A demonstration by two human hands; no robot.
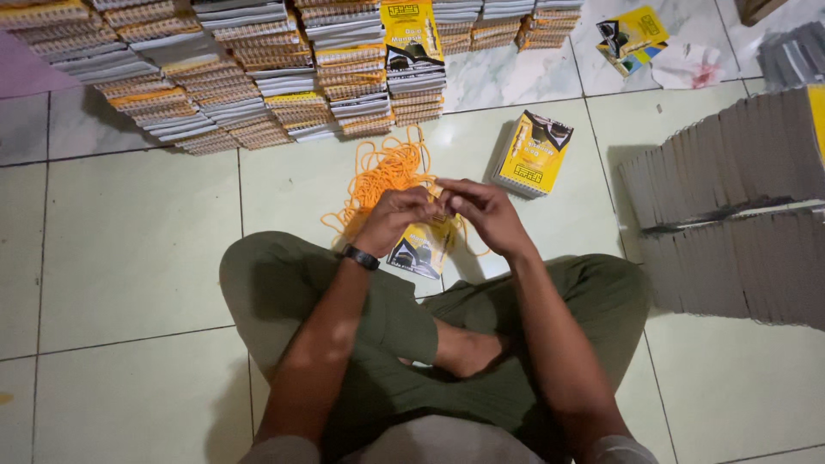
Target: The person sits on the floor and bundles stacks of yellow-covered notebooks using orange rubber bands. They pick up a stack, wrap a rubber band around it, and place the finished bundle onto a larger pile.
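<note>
Both hands, left hand (397, 215) & right hand (481, 210), pinching yellow-black booklet (421, 247) w/ orange cord (387, 172); another booklet (533, 153) lying at 1 o'clock on floor (129, 241).

Two hands are counted: left hand (397, 215) and right hand (485, 213), with one booklet (423, 245) between them. One orange cord bundle (388, 172) and one small booklet stack (533, 153) are noted at 12 and 1 o'clock. Spiral-bound stacks (258, 69) at 11 o'clock could not be counted exactly.
</note>
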